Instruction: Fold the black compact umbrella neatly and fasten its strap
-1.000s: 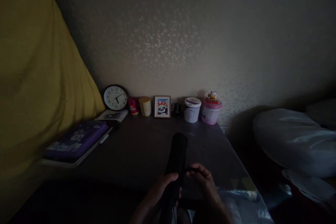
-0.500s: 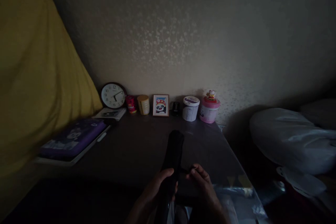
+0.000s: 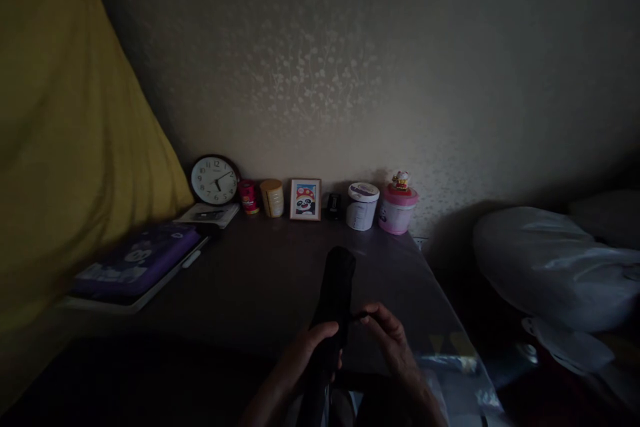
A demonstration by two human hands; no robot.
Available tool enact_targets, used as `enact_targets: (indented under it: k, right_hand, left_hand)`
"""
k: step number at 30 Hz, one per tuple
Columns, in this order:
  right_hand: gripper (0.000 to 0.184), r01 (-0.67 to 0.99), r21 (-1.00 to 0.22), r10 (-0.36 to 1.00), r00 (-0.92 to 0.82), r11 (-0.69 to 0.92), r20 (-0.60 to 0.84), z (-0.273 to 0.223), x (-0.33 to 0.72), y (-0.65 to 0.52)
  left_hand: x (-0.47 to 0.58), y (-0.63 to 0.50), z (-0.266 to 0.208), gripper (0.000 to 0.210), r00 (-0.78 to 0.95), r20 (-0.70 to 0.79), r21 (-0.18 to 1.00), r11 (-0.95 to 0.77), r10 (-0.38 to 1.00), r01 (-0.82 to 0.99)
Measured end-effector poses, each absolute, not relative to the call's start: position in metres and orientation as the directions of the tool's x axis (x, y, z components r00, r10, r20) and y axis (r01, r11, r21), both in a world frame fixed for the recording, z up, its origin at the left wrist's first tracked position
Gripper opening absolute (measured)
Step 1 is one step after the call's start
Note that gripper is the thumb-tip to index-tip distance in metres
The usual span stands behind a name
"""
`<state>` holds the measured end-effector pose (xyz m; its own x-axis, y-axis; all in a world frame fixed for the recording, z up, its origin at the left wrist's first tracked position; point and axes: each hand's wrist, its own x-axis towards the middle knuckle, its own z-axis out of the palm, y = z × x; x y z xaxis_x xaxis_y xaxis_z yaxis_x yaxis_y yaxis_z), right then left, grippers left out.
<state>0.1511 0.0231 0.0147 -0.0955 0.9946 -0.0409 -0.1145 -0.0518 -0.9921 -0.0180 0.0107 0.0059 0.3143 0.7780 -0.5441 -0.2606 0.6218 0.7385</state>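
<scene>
A folded black umbrella [image 3: 336, 287] slants up from the bottom edge over the near part of the table. My left hand [image 3: 307, 352] is wrapped around its middle, thumb lying along the side. Just right of it, my right hand [image 3: 387, 330] pinches a thin dark strap [image 3: 358, 315] between thumb and fingertips, and the strap runs to the umbrella's side. Dim light hides the umbrella's lower end and most detail of its fabric.
The dark table [image 3: 260, 280] carries a round clock [image 3: 215, 180], a panda picture frame [image 3: 305, 199], a white tub [image 3: 362, 208] and a pink tub [image 3: 397, 211] along the wall. A purple case [image 3: 137, 260] lies left by a yellow curtain [image 3: 90, 113]. A pale bag [image 3: 555, 267] stands right.
The umbrella's top has shifted slightly right. My right hand has risen a little, still pinching the strap, while my left hand keeps its hold.
</scene>
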Motion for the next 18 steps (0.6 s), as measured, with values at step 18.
enact_targets:
  k: [18]
  right_hand:
    - [0.012, 0.332, -0.868, 0.909, -0.322, 0.370, 0.264, 0.002, 0.145, 0.041]
  left_hand:
    - [-0.020, 0.005, 0.005, 0.050, 0.350, -0.458, 0.828, 0.536, 0.817, -0.166]
